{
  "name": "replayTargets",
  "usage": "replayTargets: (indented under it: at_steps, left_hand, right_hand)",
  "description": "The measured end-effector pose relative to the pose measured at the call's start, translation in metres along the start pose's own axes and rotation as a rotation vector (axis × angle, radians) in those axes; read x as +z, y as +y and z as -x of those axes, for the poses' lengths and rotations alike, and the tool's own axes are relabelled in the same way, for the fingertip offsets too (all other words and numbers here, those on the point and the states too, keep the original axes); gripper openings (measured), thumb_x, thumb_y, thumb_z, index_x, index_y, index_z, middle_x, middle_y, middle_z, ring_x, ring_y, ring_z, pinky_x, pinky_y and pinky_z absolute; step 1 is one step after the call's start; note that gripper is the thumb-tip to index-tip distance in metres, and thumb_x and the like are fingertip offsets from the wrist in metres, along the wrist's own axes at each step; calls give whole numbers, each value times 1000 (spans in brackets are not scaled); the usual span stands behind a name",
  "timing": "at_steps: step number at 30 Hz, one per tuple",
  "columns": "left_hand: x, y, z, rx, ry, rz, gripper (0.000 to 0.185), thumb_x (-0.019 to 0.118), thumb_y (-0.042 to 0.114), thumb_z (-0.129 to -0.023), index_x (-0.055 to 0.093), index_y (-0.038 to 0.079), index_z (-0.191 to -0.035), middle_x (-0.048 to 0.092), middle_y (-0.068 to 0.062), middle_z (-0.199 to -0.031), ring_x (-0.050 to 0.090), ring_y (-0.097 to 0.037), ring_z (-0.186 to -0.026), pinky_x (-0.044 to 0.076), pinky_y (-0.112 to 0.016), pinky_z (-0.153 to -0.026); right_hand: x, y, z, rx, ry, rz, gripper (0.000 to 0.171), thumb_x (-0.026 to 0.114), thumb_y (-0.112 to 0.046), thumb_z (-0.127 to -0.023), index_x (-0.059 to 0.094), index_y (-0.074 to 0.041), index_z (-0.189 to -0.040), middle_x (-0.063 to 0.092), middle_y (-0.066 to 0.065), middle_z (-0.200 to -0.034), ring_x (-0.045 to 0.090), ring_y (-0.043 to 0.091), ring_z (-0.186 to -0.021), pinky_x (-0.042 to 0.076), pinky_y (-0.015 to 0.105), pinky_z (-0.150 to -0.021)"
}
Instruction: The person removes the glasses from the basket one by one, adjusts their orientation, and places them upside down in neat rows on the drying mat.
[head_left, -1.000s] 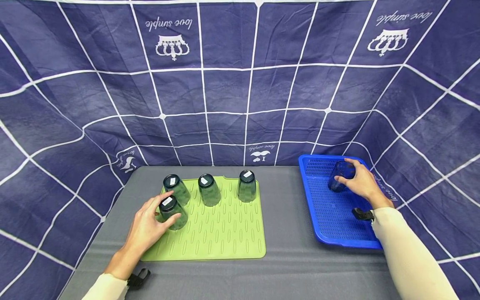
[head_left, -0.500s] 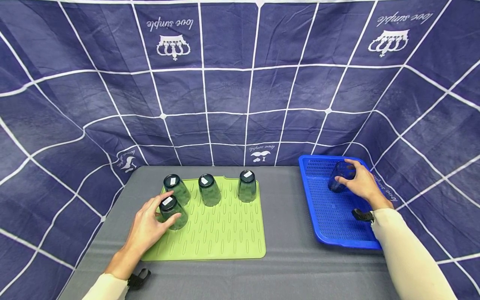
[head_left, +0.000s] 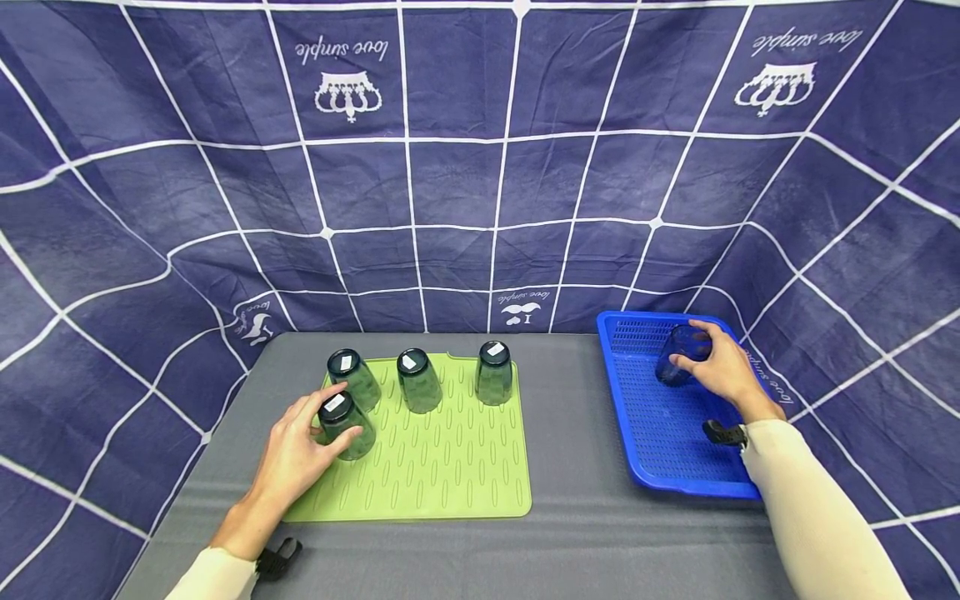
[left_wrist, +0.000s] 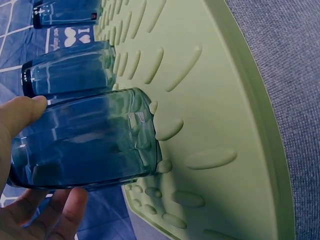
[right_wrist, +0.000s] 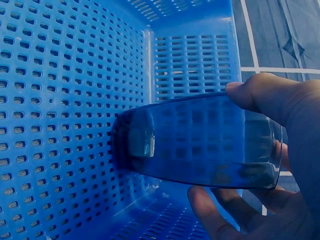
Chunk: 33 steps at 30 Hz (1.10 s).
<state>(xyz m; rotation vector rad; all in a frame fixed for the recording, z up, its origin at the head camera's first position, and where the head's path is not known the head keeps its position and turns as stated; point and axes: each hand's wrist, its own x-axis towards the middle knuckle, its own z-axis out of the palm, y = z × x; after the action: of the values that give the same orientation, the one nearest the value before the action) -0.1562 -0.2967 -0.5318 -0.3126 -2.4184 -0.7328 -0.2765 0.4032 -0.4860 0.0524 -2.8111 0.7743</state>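
Observation:
My left hand (head_left: 296, 442) holds a tinted drinking glass (head_left: 356, 440) that stands upside down on a green ribbed mat (head_left: 442, 483). In the left wrist view, the thumb lies on one side of this glass (left_wrist: 85, 142) and the fingers on the other, and its rim meets the mat. Far to the right, my right hand (head_left: 723, 362) grips another glass (head_left: 672, 362) inside a blue basket (head_left: 621, 417). The right wrist view shows that glass (right_wrist: 195, 142) with its thick base at the perforated basket floor and the thumb and fingers near its rim.
Three more upturned glasses line the mat's back: a left one (head_left: 358, 387), a middle one (head_left: 420, 387) and a right one (head_left: 494, 379). Grey cloth (head_left: 570, 433) lies between mat and basket. A blue checked curtain (head_left: 457, 183) rises behind and at both sides.

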Motion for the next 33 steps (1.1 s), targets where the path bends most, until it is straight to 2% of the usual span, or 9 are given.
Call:
replayTargets:
  at_steps: [7,14,18,24,33]
  left_hand:
    - [-1,2,1,-24,13,-27,78,110,21,-75,77,17,-146,81,-18,-114,69,-25,-81,59,-39,-70]
    - [-3,-1,4,-70,39,-35,76,112,24,-74,77,16,-142,81,-19,-112,70,-25,-74,57,-41,-67]
    - [-4,-1,4,-82,34,-39,76,111,25,-75,77,16,-143,81,-20,-112,70,-27,-76,57,-44,-68]
    - [-5,0,3,-106,2,-48,78,110,27,-78,75,18,-147,79,-18,-113,63,-24,-79,51,-44,-69]
    - [-5,-1,5,-105,-13,-39,80,109,27,-80,73,17,-151,78,-21,-121,66,-36,-88,54,-56,-75]
  right_hand:
    - [1,-1,2,8,11,-11,86,91,-29,-99,50,5,-168,67,41,-150,70,62,-133,53,76,-110]
    - [0,-1,5,38,36,-5,87,93,-32,-98,53,2,-167,70,39,-149,71,60,-130,52,75,-108]
    - [-1,-1,6,46,55,15,86,95,-34,-95,56,1,-164,71,38,-148,73,60,-127,53,75,-104]
    - [-3,-3,10,47,71,20,87,96,-35,-94,58,2,-162,73,38,-145,75,59,-124,55,74,-102]
    - [-6,-8,16,30,78,20,86,98,-32,-93,58,3,-161,73,39,-145,77,58,-124,56,71,-100]
